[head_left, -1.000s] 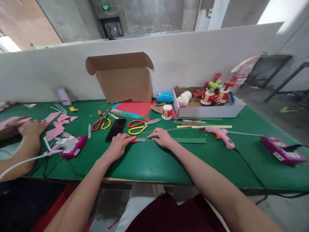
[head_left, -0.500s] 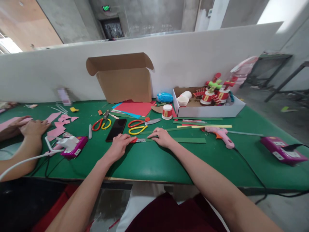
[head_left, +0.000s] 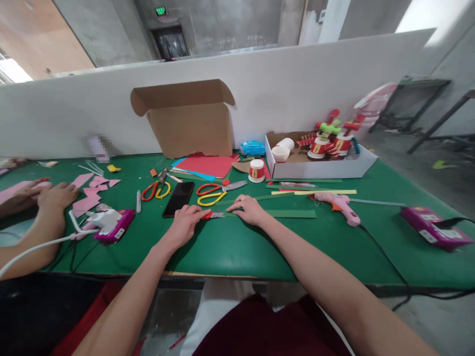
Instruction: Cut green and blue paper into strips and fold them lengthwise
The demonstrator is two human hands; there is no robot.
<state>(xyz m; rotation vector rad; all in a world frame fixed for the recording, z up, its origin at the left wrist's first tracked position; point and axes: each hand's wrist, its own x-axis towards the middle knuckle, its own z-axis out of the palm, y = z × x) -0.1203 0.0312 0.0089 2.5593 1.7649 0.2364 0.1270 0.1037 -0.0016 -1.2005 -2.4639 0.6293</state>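
My left hand (head_left: 184,223) lies on the green table, its fingers closed round the red handle of a small utility knife (head_left: 212,215) whose blade points right. My right hand (head_left: 249,209) presses down with curled fingers on the left end of a dark green paper strip (head_left: 293,214) that runs off to the right. The blade tip sits just left of my right fingertips, at the strip's end.
Yellow and red scissors (head_left: 215,194), a black phone (head_left: 178,198), a pink glue gun (head_left: 339,204), purple power strips (head_left: 430,231), an open cardboard box (head_left: 189,118) and a white box of crafts (head_left: 319,168) stand around. A co-worker's hands (head_left: 48,198) rest on pink paper at left.
Almost nothing: both hands stay on the knife and the strip. The view has shifted slightly.
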